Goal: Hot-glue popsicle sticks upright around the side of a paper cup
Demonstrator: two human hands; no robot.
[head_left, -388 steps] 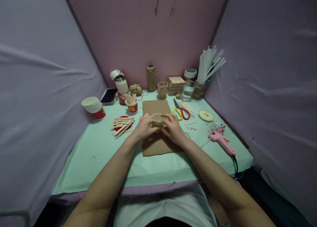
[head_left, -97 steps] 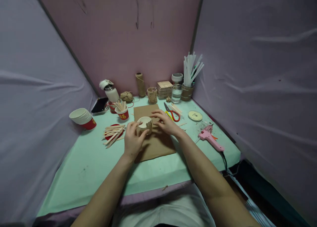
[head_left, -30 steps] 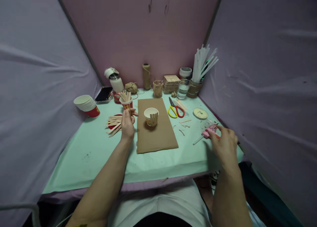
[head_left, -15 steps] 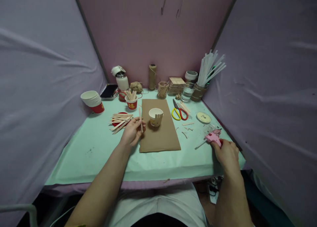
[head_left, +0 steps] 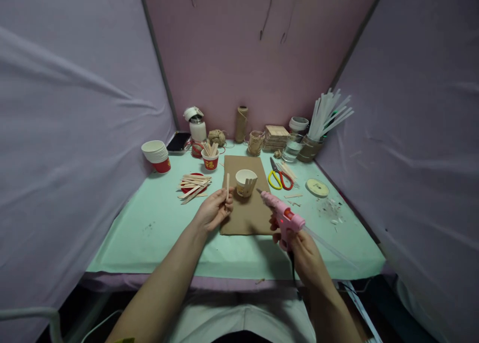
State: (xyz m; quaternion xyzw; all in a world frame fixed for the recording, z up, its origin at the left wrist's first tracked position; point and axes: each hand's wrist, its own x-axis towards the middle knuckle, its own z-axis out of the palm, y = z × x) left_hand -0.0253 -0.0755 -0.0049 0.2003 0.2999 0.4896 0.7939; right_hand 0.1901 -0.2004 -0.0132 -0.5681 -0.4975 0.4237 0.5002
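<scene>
Between the fingers of my left hand [head_left: 214,208] stands a wooden craft stick [head_left: 228,185], held nearly upright. My right hand [head_left: 304,250] grips a pink hot glue gun [head_left: 285,217], its nozzle pointing up and left. A clear glue stick [head_left: 331,247] pokes out of the gun's back. Just beyond my left hand a paper cup [head_left: 244,187] sits on a brown cardboard sheet [head_left: 243,220], with several short wooden sticks [head_left: 250,184] on its right side. The gun's nozzle is right of the cup, apart from it.
Craft sticks [head_left: 194,185] lie on a red dish to the left, near a red cup of sticks [head_left: 210,161] and stacked paper cups [head_left: 157,156]. Scissors [head_left: 280,175], a yellowish round lid [head_left: 317,187] and scraps lie right. Behind are twine [head_left: 241,125], a water glass [head_left: 292,148] and glue sticks [head_left: 325,116].
My right hand has lifted the glue gun off the table's right side and brought it left, near the cup. My left hand still holds the craft stick, near the cup. The view has shifted slightly.
</scene>
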